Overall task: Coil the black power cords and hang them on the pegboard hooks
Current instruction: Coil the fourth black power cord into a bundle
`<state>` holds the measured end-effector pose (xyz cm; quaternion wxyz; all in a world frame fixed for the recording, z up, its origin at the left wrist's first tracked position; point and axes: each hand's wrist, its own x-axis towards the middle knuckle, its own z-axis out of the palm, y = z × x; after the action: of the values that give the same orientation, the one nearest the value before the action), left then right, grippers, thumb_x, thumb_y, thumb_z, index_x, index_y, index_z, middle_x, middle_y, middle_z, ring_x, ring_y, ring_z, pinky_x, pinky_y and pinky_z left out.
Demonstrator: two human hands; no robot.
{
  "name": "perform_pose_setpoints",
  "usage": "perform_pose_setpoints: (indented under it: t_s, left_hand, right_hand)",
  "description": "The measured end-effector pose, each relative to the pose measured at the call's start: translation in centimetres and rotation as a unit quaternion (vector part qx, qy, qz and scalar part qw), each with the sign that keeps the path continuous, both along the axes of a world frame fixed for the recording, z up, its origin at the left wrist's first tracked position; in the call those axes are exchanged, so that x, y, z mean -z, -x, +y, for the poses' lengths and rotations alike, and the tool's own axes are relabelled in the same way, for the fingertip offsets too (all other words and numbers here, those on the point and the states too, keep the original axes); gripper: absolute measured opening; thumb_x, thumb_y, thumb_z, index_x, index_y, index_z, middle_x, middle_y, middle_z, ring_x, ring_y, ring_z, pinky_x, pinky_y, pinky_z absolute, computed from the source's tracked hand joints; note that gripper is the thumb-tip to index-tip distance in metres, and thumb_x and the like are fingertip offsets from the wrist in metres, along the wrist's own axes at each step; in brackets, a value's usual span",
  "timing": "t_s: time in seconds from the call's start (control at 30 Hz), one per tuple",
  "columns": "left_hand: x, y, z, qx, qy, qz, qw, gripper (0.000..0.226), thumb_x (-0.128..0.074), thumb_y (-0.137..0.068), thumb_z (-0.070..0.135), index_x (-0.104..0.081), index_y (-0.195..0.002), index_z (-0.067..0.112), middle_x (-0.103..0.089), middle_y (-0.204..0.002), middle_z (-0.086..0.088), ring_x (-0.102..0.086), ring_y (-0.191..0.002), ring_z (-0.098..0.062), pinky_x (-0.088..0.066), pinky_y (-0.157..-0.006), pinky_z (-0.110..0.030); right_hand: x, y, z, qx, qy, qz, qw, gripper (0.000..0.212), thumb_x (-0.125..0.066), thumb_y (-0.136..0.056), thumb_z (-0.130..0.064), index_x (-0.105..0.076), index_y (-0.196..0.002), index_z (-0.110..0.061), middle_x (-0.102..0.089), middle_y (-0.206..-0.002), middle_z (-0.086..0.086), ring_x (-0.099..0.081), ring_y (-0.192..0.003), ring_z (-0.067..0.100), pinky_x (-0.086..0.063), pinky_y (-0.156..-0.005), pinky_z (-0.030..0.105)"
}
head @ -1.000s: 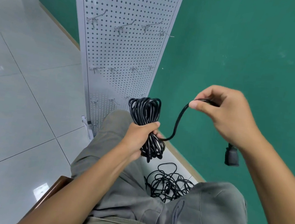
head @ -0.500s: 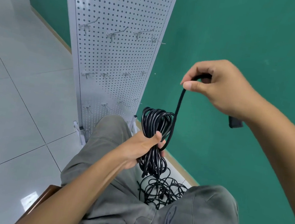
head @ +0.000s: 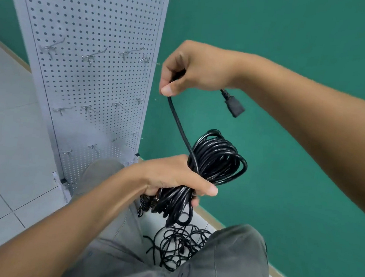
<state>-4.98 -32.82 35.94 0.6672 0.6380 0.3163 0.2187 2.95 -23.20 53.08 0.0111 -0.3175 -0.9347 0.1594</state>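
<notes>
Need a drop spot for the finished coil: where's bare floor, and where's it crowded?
Free: the grey tile floor left of the pegboard and the left knee. Crowded: the gap between the knees by the green wall, where a loose cord tangle lies. Both hands are occupied: left hand grips the coil, right hand pinches its tail.

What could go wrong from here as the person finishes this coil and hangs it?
1. The left hand grips the coil only at its middle, so loops could slip loose and undo the bundle.
2. The plug dangles free below the right hand; it may swing and snag a hook.
3. The tangled cords on the floor lie between the knees and could catch a foot on standing.
</notes>
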Motion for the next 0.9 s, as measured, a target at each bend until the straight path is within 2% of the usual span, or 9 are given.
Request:
perform_pose_setpoints:
  t_s: [0.13,0.23,0.37,0.47,0.57,0.63,0.7,0.8,0.9]
  left_hand:
    - [-1.8,0.7,-0.5,0.045,-0.054,-0.011,0.997,0.016,-0.071,-0.088,0.013,-0.057,-0.086,0.007,-0.059,-0.065,-0.002,-0.061,-0.060,-0.016,-0.050,-0.062,-0.030]
    - [-3.0,1.4,-1.0,0.076,-0.072,-0.035,0.994,0.015,-0.073,-0.085,0.017,-0.060,-0.083,0.010,-0.056,-0.073,-0.018,-0.058,-0.063,-0.024,-0.047,-0.068,-0.039]
    - [-4.6,2.6,-1.3,0.069,-0.066,-0.102,0.990,0.021,-0.070,-0.082,0.012,-0.058,-0.090,-0.003,-0.057,-0.066,-0.010,-0.060,-0.058,-0.016,-0.050,-0.061,-0.026]
    - [-5.2,3.2,-1.3,0.082,-0.063,-0.158,0.982,0.004,-0.065,-0.083,0.009,-0.062,-0.084,0.011,-0.057,-0.071,-0.005,-0.060,-0.059,-0.014,-0.049,-0.059,-0.027]
    - [-5.0,3.8,-1.1,0.090,-0.008,-0.221,0.971,0.019,-0.078,-0.083,0.025,-0.063,-0.089,0.016,-0.052,-0.068,0.005,-0.058,-0.062,-0.012,-0.047,-0.061,-0.025]
    - [-4.5,4.2,-0.7,0.094,0.049,-0.274,0.956,0.036,-0.085,-0.078,0.038,-0.063,-0.094,0.014,-0.049,-0.069,0.009,-0.058,-0.065,-0.011,-0.046,-0.064,-0.025]
    - [-4.0,4.5,-0.2,0.097,0.094,-0.333,0.933,0.034,-0.081,-0.085,0.037,-0.063,-0.101,0.013,-0.051,-0.073,0.011,-0.059,-0.070,-0.009,-0.048,-0.069,-0.024]
    - [-3.7,5.1,0.4,0.096,0.135,-0.396,0.903,0.035,-0.077,-0.091,0.037,-0.065,-0.111,0.011,-0.058,-0.081,0.010,-0.062,-0.080,-0.010,-0.051,-0.079,-0.026]
    - [-3.9,5.4,0.7,0.014,0.203,-0.425,0.882,0.060,-0.097,-0.063,0.035,-0.068,-0.106,0.005,-0.061,-0.077,0.006,-0.064,-0.074,-0.015,-0.057,-0.076,-0.029]
  right_hand:
    - [0.4,-2.1,1.5,0.001,0.077,0.050,0.996,0.004,-0.073,-0.092,-0.010,-0.074,-0.096,-0.008,-0.072,-0.084,-0.003,-0.062,-0.078,0.004,-0.049,-0.081,0.015]
    - [1.2,-3.4,2.0,0.021,0.128,0.094,0.987,0.007,-0.068,-0.096,-0.011,-0.075,-0.097,-0.013,-0.071,-0.081,-0.010,-0.060,-0.079,0.004,-0.047,-0.083,0.013]
    - [2.9,-4.8,1.8,0.063,0.236,0.189,0.951,0.019,-0.056,-0.103,-0.015,-0.073,-0.105,-0.007,-0.062,-0.075,-0.004,-0.053,-0.073,0.013,-0.044,-0.076,0.014]
    - [3.7,-5.6,1.0,0.111,0.329,0.234,0.908,0.062,-0.023,-0.110,-0.043,-0.064,-0.115,0.003,-0.069,-0.074,-0.004,-0.063,-0.065,0.008,-0.051,-0.066,0.016]
    - [4.9,-6.3,-0.2,0.120,0.406,0.289,0.859,0.097,-0.003,-0.100,-0.065,-0.067,-0.102,0.007,-0.073,-0.071,0.001,-0.066,-0.061,0.011,-0.052,-0.060,0.017]
    - [6.1,-6.4,-0.6,0.105,0.417,0.309,0.848,0.108,-0.018,-0.088,-0.083,-0.070,-0.107,0.010,-0.072,-0.082,0.007,-0.057,-0.074,0.024,-0.051,-0.073,0.027]
    - [7.7,-6.9,-0.7,0.082,0.417,0.316,0.848,0.130,-0.046,-0.069,-0.095,-0.050,-0.136,0.016,-0.059,-0.097,0.012,-0.042,-0.090,0.027,-0.042,-0.092,0.042]
    - [9.2,-7.6,-1.5,0.078,0.386,0.349,0.851,0.129,-0.069,-0.059,-0.088,-0.049,-0.140,0.010,-0.044,-0.078,-0.006,-0.034,-0.074,0.011,-0.032,-0.074,0.027]
    - [10.3,-7.9,-2.3,0.089,0.320,0.392,0.858,0.098,-0.083,-0.058,-0.074,-0.068,-0.125,-0.005,-0.045,-0.068,-0.013,-0.034,-0.066,0.006,-0.029,-0.065,0.021]
